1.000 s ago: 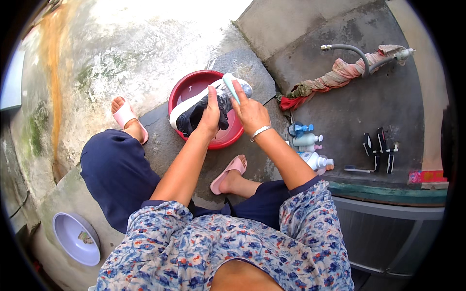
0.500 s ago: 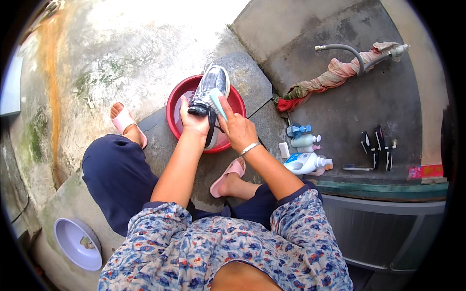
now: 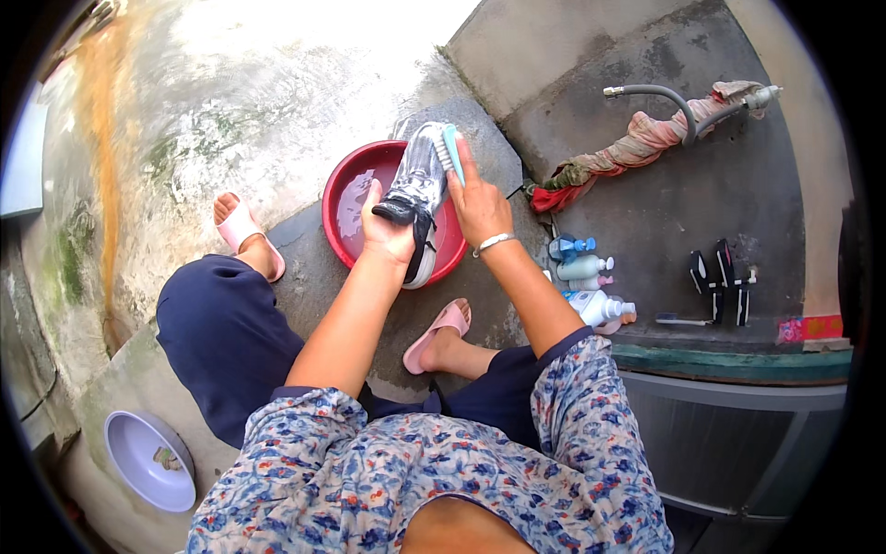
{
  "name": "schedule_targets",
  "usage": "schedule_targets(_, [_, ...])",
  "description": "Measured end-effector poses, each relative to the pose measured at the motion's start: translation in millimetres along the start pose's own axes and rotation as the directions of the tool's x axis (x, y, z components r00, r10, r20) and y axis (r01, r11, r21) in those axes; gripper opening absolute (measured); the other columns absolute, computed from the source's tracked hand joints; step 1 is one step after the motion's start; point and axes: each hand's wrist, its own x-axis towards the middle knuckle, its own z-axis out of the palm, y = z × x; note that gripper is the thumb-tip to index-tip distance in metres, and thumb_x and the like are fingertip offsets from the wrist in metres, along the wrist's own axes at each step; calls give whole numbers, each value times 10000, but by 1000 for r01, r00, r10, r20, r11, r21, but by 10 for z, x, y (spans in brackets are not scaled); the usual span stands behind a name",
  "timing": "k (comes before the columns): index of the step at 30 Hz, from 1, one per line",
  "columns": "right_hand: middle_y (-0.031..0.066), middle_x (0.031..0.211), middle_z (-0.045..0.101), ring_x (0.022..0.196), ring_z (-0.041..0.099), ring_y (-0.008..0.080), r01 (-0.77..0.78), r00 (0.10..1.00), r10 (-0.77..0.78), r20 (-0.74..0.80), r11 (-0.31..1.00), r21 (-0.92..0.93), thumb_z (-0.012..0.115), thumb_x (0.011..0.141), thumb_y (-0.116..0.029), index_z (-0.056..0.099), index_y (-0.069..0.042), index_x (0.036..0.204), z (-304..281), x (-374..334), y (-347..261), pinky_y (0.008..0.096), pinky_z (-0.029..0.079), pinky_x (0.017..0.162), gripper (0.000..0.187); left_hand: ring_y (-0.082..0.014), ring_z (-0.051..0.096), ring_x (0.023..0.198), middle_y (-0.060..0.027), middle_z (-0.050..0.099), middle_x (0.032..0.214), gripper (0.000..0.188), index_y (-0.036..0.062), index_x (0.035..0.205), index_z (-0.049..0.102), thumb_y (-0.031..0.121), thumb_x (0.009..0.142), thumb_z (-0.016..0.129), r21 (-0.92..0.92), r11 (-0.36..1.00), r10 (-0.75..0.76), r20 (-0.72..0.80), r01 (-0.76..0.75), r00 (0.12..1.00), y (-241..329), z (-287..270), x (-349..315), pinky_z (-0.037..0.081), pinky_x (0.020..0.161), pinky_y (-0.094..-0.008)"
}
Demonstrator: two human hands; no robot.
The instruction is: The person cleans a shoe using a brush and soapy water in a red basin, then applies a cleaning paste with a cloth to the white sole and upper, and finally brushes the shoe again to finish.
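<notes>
My left hand (image 3: 388, 233) is closed around the heel end of a black-and-grey sneaker (image 3: 417, 177) streaked with white foam, held above a red basin (image 3: 333, 214) of cloudy water. My right hand (image 3: 484, 207) grips a light teal scrub brush (image 3: 452, 153), its white bristles against the sneaker's right side near the toe. Below the heel, a pale sole (image 3: 424, 265) of what looks like a second shoe shows at the basin's near rim, mostly hidden by my hand and the black part above it.
Several bottles (image 3: 583, 268) stand on the grey slab at the right, with a toothbrush (image 3: 683, 320) and black-and-white items (image 3: 718, 277) beyond. A cloth-wrapped hose (image 3: 646, 143) lies behind them. A lilac basin (image 3: 125, 462) sits at lower left. Pink slippers (image 3: 242, 228) flank the red basin.
My right hand has moved the brush away from the sneaker's heel opening, up and right to its side near the toe. The left hand and sneaker have shifted slightly right.
</notes>
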Motion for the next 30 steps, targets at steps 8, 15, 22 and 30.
schedule_targets(8, [231, 726, 647, 667, 647, 409, 167, 968, -143, 208, 980, -104, 491, 934, -385, 202, -283, 1493, 73, -216, -107, 518, 502, 601, 637, -271, 580, 1136, -144, 601, 1234, 549, 4, 1268, 516, 442, 1006, 317, 306, 942, 104, 129, -139, 986, -45, 129, 64, 438, 1010, -404])
schedule_targets(15, [291, 786, 639, 719, 620, 476, -30, 1000, 31, -7, 993, 115, 424, 969, -361, 179, -235, 1497, 46, 98, 1, 551, 484, 661, 595, -206, 617, 1023, -103, 636, 1139, 354, 7, 1224, 542, 238, 967, 461, 366, 902, 192, 138, -230, 972, -287, 54, 33, 474, 929, -339])
schedule_targets(22, [256, 786, 655, 733, 641, 441, -21, 1000, 21, 2, 999, -32, 430, 962, -383, 228, -271, 1479, -249, 193, 162, 534, 501, 653, 566, -105, 568, 748, -3, 599, 877, 227, 45, 1043, 616, 188, 869, 644, 917, 197, 357, 262, -346, 897, -234, -229, 139, 467, 656, -282])
schedule_targets(30, [235, 789, 665, 734, 645, 419, 58, 984, -17, 177, 973, -225, 420, 966, -366, 199, -273, 1479, -348, 200, 171, 519, 504, 646, 567, -354, 478, 1232, -223, 562, 1257, 489, -136, 1183, 570, 193, 832, 488, -820, -567, -621, 488, 79, 614, 28, -916, 406, 348, 1076, -481])
